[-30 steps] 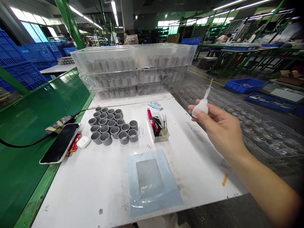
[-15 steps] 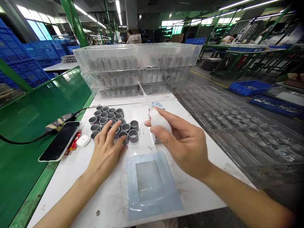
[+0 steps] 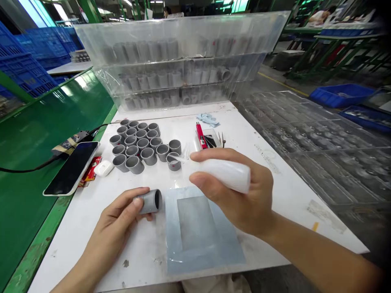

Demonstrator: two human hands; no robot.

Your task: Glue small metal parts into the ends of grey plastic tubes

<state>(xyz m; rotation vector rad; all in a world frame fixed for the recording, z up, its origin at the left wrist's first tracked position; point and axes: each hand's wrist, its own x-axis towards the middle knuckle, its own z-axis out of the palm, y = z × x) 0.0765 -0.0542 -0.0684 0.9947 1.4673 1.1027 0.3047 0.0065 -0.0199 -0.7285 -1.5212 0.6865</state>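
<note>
In the head view, my left hand (image 3: 122, 219) is closed round a short grey tube (image 3: 152, 201), which lies sideways with its dark open end toward the right. My right hand (image 3: 241, 191) grips a white squeeze bottle (image 3: 227, 173), tilted so that its thin clear nozzle (image 3: 177, 158) points left. Several more grey tubes (image 3: 142, 144) stand upright in a cluster beyond my left hand. The nozzle overlaps one of these tubes in the picture; whether it touches cannot be made out. A pale blue sheet with a grey rectangle (image 3: 197, 221) lies between my hands.
Stacked clear plastic boxes (image 3: 183, 40) holding grey tubes stand at the table's far end. A red tool (image 3: 200, 135) and a blue scrap (image 3: 208, 119) lie beyond my right hand. A phone (image 3: 71, 169) and white case (image 3: 104, 167) are left; clear trays (image 3: 299, 142) lie right.
My left hand has taken a grey tube from the cluster and drawn it nearer. My right hand has tipped the bottle from nozzle up to nozzle left. The camera has tilted down.
</note>
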